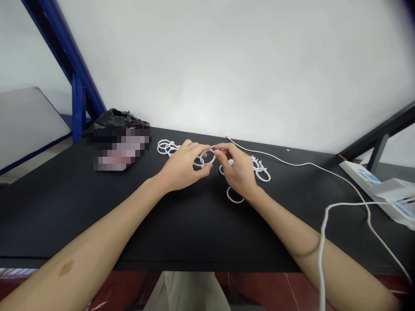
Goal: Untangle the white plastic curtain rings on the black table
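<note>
My left hand holds a thin white ring between thumb and fingertips, just above the black table. At the ring's upper right edge, the thumb and index finger of my right hand pinch it; a small part there is mostly covered by the fingertips. Another white ring partly shows behind it, and I cannot tell whether the two are linked. A cluster of white rings lies beyond my left hand. More white rings with small tabs rest beside my right hand. One single ring lies under my right wrist.
A white cable runs across the right side of the black table, and a loop of it passes over my right forearm. Blue-and-white packaging sits at the far right. A black plastic bag and a blurred-out item are at the back left.
</note>
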Demonstrator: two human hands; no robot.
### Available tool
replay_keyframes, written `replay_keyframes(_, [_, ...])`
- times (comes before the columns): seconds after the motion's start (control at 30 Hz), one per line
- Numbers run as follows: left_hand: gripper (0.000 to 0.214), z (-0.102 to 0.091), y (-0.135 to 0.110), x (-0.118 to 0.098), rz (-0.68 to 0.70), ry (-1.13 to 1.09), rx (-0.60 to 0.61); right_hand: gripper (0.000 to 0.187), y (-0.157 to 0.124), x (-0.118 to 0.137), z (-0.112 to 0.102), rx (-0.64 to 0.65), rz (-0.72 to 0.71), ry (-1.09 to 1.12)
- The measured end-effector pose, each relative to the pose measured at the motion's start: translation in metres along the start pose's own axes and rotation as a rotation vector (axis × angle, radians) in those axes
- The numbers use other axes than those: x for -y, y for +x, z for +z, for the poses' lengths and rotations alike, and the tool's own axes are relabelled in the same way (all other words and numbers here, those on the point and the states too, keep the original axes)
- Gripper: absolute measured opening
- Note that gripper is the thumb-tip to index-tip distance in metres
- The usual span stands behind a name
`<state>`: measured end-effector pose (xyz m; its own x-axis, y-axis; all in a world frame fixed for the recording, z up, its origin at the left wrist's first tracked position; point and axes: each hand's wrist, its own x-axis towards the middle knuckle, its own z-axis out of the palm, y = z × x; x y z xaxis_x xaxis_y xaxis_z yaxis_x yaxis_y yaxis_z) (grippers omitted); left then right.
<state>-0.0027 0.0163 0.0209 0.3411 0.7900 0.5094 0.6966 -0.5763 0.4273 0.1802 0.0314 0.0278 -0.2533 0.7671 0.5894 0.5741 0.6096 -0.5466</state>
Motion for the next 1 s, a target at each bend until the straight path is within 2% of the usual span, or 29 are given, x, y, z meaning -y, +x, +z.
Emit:
replay_keyframes(0.13, [0.049,0.003,0.0,0.011,-0.139,0.177,-0.019,0.027,0.004,-0.007,-0.009,0.004,0.016,-0.307])
replay_keyframes(0.23, [0.053,0.004,-0.001,0.017,-0.233,0.286,-0.024,0.033,0.004,-0.013,-0.014,0.122,0.024,-0.584])
replay_keyframes(0.37, [0.051,0.006,0.0,0.017,-0.227,0.293,-0.038,0.033,0.0,-0.015,-0.013,0.232,0.001,-0.713])
replay_keyframes(0.5, [0.04,0.008,0.0,0.015,-0.114,0.205,0.005,0.019,-0.005,-0.011,-0.009,0.287,0.0,-0.701])
replay_keyframes(0.67, [0.024,0.009,0.0,0.014,-0.02,0.105,0.008,0.024,-0.007,-0.01,-0.004,0.266,0.064,-0.556])
replay_keyframes(0.77, [0.021,0.007,0.0,0.015,-0.01,0.072,-0.008,0.018,-0.006,-0.013,-0.004,0.253,0.059,-0.453])
replay_keyframes(0.87, [0.018,0.005,0.0,0.014,-0.011,0.053,-0.006,0.016,-0.004,-0.015,-0.003,0.192,0.049,-0.366])
replay_keyframes(1.0, [0.02,0.004,0.001,0.009,0.001,0.017,0.006,0.025,-0.005,-0.012,0.0,0.028,-0.024,-0.225])
